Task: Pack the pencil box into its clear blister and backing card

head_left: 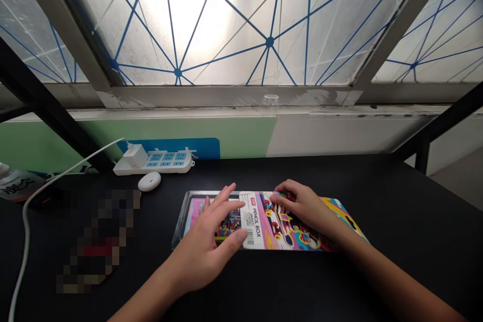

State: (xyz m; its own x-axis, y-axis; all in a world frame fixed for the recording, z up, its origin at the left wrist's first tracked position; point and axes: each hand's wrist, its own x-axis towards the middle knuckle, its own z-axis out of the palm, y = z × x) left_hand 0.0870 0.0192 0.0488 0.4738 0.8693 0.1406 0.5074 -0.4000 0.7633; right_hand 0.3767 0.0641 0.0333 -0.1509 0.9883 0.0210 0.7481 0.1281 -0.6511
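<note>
A packaged pencil box (269, 236) lies flat on the black table, with a colourful cardboard card on the right and a clear plastic window part on the left. A white label strip printed "PENCIL BOX" crosses its middle. Over the left part, my left hand (211, 239) has its fingers spread, partly covering the plastic; whether the fingertips touch it I cannot tell. My right hand (304, 206) rests on the patterned card, its fingers slightly bent and not wrapped around anything. Part of the printed card is hidden beneath that hand and forearm.
A white power strip (171, 163) with a plugged-in charger (136, 156) and white cable stands at the back left. Near it lie a small white case (149, 181) and a blurred-out item (101, 241). A bottle (18, 183) is at the far left. Black frame bars flank the table.
</note>
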